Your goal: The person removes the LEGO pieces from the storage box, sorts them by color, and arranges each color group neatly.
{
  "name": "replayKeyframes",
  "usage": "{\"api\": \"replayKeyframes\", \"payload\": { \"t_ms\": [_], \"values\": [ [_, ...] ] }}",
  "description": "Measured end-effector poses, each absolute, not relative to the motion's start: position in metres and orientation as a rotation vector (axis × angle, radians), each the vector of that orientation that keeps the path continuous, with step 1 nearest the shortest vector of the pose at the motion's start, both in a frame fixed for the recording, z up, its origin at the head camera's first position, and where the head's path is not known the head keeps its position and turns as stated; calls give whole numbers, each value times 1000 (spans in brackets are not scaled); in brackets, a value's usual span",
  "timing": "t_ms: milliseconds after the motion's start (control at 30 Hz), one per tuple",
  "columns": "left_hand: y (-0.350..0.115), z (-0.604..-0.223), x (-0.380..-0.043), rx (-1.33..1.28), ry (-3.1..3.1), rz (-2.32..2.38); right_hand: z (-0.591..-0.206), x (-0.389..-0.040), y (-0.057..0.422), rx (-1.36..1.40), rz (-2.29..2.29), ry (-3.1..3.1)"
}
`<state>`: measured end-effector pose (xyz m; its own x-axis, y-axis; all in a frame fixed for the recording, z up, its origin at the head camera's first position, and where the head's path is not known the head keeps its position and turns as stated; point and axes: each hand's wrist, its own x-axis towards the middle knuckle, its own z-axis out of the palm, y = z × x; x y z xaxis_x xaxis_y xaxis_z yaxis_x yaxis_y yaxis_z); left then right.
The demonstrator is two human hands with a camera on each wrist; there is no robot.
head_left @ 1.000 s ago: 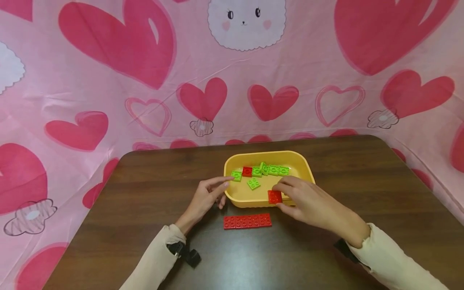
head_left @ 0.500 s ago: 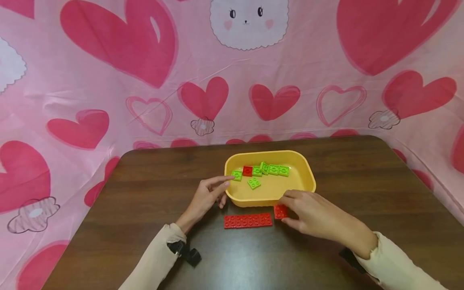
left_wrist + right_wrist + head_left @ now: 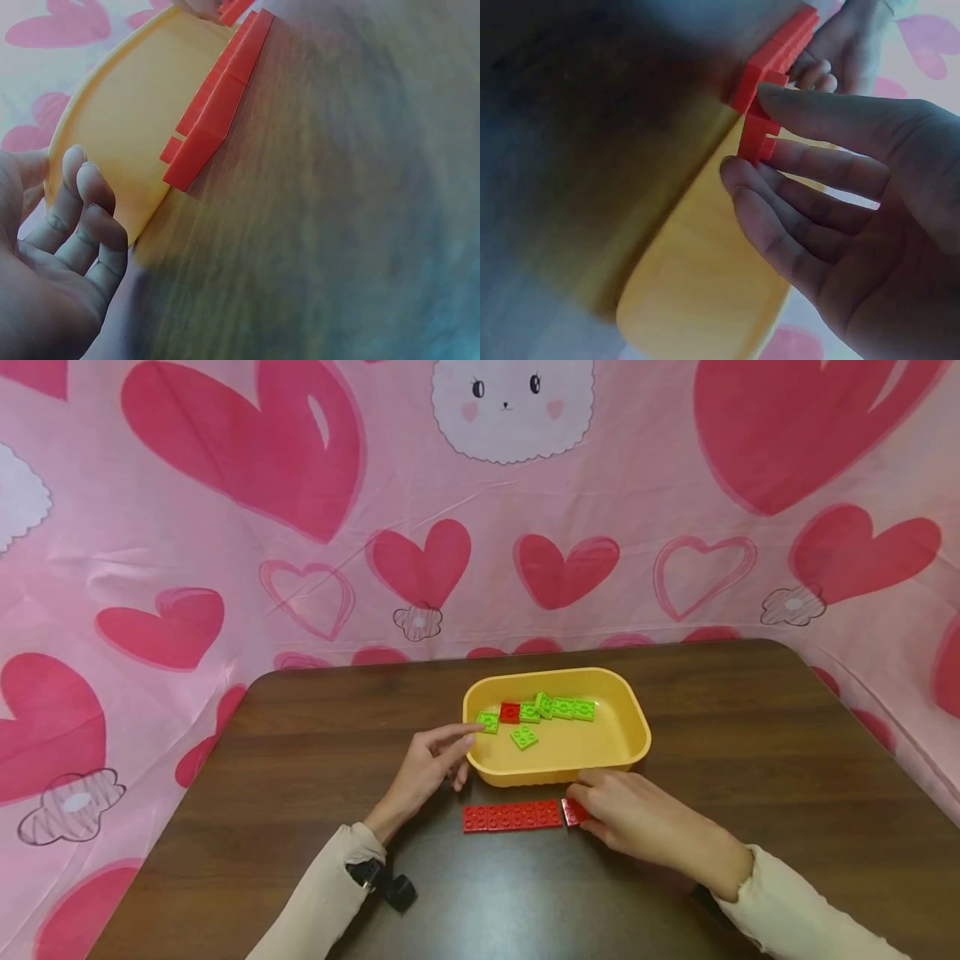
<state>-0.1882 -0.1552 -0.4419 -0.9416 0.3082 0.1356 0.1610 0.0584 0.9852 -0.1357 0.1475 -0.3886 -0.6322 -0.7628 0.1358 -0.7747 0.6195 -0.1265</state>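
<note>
My right hand (image 3: 637,814) pinches a flat red toy brick (image 3: 573,811) between thumb and fingers, low over the table. Its left edge is close to the right end of a row of several red bricks (image 3: 512,817) lying studs up; the right wrist view shows the held brick (image 3: 759,136) right by the row's end (image 3: 761,71). My left hand (image 3: 431,768) holds the left rim of a yellow tub (image 3: 558,768), its index finger reaching over the edge. In the left wrist view, the other fingers of the left hand (image 3: 71,247) are curled beside the tub wall.
Inside the tub lie several lime-green bricks (image 3: 523,737) and one red brick (image 3: 510,712), mostly along the back wall. Dark wooden table (image 3: 337,718) surrounds the tub. A pink cloth with hearts (image 3: 420,560) hangs behind the table.
My right hand has carried the red brick from over the tub's front rim down and towards me, then left to the row's right end. The left hand stays at the tub rim.
</note>
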Motion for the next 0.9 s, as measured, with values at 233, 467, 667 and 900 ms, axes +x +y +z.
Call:
{"api": "replayKeyframes", "payload": {
  "t_ms": [233, 467, 667, 900],
  "values": [
    [-156, -441, -189, 471, 2185, 2025, -396, -136, 145, 1324, 244, -2810],
    [-152, -423, -180, 472, 2185, 2013, -401, -141, 146, 1292, 281, -2834],
    [-151, -421, -178, 486, 2182, 2023, -402, -142, 146, 1299, 282, -2838],
    [-155, -444, -189, 493, 2210, 2020, -401, -142, 146, 1298, 295, -2855]
  ]
}}
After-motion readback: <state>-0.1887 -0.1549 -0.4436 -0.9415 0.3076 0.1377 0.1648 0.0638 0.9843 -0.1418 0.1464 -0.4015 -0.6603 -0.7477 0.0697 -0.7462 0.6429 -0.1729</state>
